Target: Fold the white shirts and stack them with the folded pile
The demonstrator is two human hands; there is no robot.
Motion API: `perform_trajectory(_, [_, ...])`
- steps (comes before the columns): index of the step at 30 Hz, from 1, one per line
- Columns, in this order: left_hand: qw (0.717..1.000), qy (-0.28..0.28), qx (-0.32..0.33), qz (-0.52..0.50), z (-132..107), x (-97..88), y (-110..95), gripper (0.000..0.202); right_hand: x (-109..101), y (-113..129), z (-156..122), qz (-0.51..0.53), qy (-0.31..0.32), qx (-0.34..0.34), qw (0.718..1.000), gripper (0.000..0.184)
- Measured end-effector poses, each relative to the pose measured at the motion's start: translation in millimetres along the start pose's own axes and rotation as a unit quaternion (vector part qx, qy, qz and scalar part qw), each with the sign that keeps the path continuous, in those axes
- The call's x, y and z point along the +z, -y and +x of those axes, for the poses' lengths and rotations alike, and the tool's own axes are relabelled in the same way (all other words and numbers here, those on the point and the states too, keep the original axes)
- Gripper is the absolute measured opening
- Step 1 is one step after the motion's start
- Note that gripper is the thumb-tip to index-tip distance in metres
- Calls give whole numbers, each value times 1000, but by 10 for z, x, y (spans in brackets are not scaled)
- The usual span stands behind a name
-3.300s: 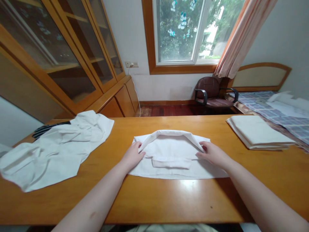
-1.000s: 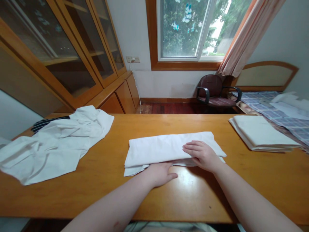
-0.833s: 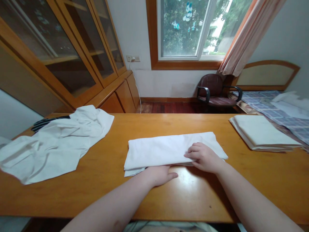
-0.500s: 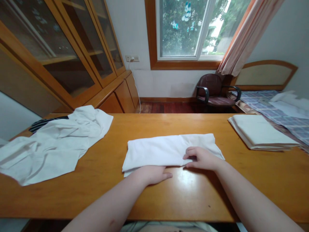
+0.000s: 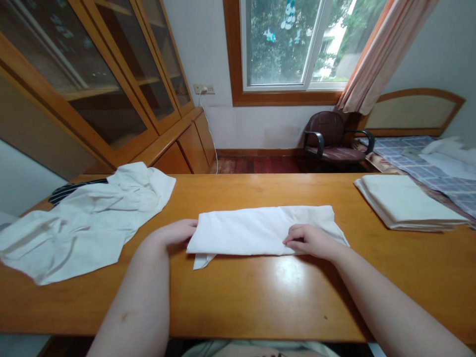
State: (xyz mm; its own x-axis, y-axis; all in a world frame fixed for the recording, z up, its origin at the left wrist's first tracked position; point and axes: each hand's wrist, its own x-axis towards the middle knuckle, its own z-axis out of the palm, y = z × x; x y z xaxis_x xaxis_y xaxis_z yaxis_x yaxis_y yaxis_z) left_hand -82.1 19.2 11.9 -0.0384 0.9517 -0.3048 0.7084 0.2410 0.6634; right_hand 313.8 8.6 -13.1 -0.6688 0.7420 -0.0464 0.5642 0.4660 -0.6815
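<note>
A folded white cloth lies in front of me on the wooden table, longer from side to side. One small corner of it sticks out below its front left edge. My left hand is at the cloth's left end, with its fingertips partly hidden at or under that edge. On the right part of the cloth, near its front edge, rests my right hand. Its fingers are curled and pinched together on the fabric.
A crumpled white cloth lies on the table's left side, with a dark striped cloth behind it. A stack of folded white cloths sits at the right. Beyond the table stand a brown armchair and a glass-door cabinet.
My left hand has moved from under the cloth's front edge to its left end. My right hand stays near the same spot, with its fingers drawn closer together.
</note>
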Motion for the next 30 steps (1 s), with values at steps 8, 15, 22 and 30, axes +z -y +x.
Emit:
perform_trajectory(8, [991, 12, 85, 105, 238, 186, 9, 45, 27, -106, 34, -4, -17, 11, 1000, 23])
perform_trajectory(15, [979, -94, 77, 166, 474, 114, 231, 47, -6, -165, 12, -4, -8, 34, 999, 25])
perform_trajectory(22, [971, -166, 95, 146, 501, 143, 191, 37, -41, -28, -37, -26, 6, 18, 999, 50])
perform_trajectory(30, [987, -129, 51, 86, 475, 274, 61, 38, -306, -287, -137, -181, -362, 227, 886, 37])
